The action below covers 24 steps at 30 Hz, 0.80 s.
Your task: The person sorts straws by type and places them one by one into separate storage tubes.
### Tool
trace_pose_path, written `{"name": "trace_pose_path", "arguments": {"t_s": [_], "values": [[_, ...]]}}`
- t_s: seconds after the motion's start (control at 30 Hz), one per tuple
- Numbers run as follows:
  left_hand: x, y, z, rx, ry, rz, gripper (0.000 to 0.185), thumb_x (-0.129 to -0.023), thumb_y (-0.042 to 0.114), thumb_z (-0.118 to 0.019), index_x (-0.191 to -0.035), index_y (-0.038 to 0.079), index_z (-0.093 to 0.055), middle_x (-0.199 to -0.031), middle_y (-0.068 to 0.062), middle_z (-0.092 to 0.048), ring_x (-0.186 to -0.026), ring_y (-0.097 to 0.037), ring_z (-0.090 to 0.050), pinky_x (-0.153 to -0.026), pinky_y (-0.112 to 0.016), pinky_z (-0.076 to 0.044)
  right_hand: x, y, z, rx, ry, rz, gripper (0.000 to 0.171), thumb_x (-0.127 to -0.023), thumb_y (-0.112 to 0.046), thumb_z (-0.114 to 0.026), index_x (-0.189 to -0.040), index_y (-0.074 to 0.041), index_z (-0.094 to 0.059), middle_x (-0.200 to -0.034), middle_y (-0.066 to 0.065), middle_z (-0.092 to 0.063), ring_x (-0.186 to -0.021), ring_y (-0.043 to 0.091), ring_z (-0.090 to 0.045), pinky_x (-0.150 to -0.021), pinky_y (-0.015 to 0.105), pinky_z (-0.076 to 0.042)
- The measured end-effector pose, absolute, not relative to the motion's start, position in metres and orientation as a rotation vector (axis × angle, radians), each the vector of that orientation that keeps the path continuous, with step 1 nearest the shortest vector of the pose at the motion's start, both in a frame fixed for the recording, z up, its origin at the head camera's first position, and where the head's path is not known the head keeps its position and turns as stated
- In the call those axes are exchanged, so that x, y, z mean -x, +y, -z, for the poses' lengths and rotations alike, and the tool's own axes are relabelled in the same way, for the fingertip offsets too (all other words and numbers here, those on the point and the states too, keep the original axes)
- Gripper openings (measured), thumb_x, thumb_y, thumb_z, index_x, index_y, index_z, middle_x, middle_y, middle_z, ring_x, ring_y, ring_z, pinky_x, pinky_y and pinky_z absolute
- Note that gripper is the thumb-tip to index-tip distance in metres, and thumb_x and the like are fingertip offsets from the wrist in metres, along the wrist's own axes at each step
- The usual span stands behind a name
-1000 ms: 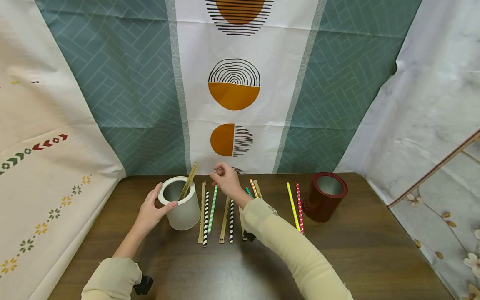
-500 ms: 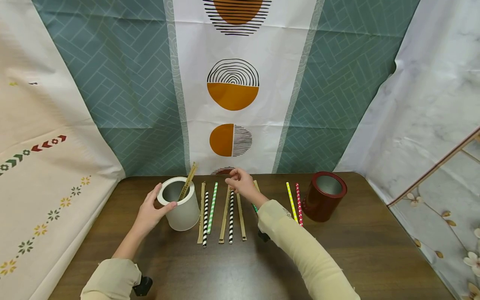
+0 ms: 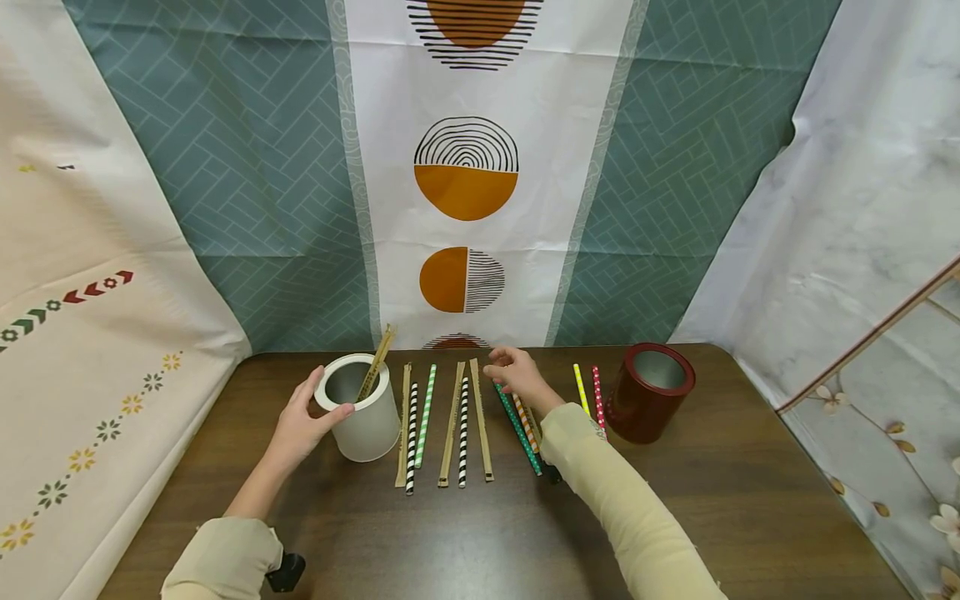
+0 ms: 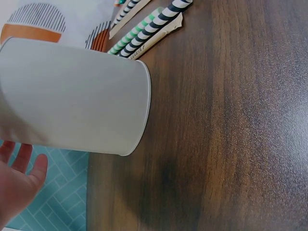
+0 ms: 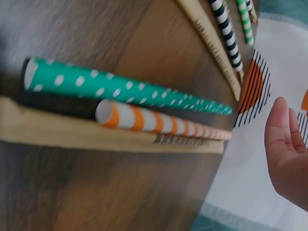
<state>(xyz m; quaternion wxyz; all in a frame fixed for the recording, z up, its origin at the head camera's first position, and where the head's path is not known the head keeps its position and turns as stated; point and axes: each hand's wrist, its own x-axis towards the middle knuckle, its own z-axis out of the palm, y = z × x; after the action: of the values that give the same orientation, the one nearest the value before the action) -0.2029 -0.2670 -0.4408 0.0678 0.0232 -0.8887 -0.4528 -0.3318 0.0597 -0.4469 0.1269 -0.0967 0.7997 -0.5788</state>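
the right hand (image 3: 521, 377) has moved rightward along the desk's far edge, to near the far end of the green dotted straw (image 5: 106, 84); that seems to shift the work toward this straw and the orange striped straw (image 5: 163, 123) just beside it. its grip is loosely curled, with nothing seen in it. the left hand (image 3: 300, 425) holds the white can (image 3: 367, 433), thumb and fingers round its rim, near the far left corner; tan straws (image 3: 377, 362) lean inside. the desk (image 3: 420, 542) is brown; a red can (image 3: 637, 414) stands near its far right corner, 1 patterned cloth (image 3: 292, 167) hanging behind.
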Motion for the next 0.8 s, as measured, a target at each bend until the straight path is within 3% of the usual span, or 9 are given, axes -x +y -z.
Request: {"name": "trace_pose_path", "arguments": {"t_s": [0.2,0.43,0.8], "values": [[0.202,-0.267,0.441,-0.072,-2.672,1.372,0.087,-0.077,0.036,-0.065,-0.143,0.013,-0.012,-0.143,-0.020,-0.019,-0.129,-0.039,-0.020,-0.096,-0.060,-0.023,0.336,0.073,0.457,0.248,2.365,1.682,0.032,-0.084,-0.013,-0.058,-0.114,-0.004,-0.052,-0.091,0.010,-0.054,-0.086,0.043,-0.053,-0.068,0.051,-0.047],[0.202,-0.267,0.441,-0.078,-2.670,1.375,0.087,-0.077,0.036,-0.066,-0.143,0.013,-0.013,-0.143,-0.020,-0.019,-0.130,-0.039,-0.019,-0.097,-0.060,-0.022,0.340,0.088,0.473,0.208,2.436,1.638,0.034,-0.084,-0.009,-0.058,-0.115,0.001,-0.051,-0.086,0.008,-0.050,-0.073,0.031,-0.052,-0.059,0.039,-0.048],[0.203,-0.266,0.439,-0.073,-2.672,1.358,0.086,-0.077,0.036,-0.065,-0.143,0.012,-0.014,-0.143,-0.020,-0.019,-0.130,-0.039,-0.019,-0.097,-0.060,-0.022,0.341,0.097,0.491,0.205,2.581,1.468,0.029,-0.082,-0.005,-0.058,-0.110,0.002,-0.057,-0.097,0.016,-0.056,-0.073,0.022,-0.056,-0.053,0.028,-0.046]]}}
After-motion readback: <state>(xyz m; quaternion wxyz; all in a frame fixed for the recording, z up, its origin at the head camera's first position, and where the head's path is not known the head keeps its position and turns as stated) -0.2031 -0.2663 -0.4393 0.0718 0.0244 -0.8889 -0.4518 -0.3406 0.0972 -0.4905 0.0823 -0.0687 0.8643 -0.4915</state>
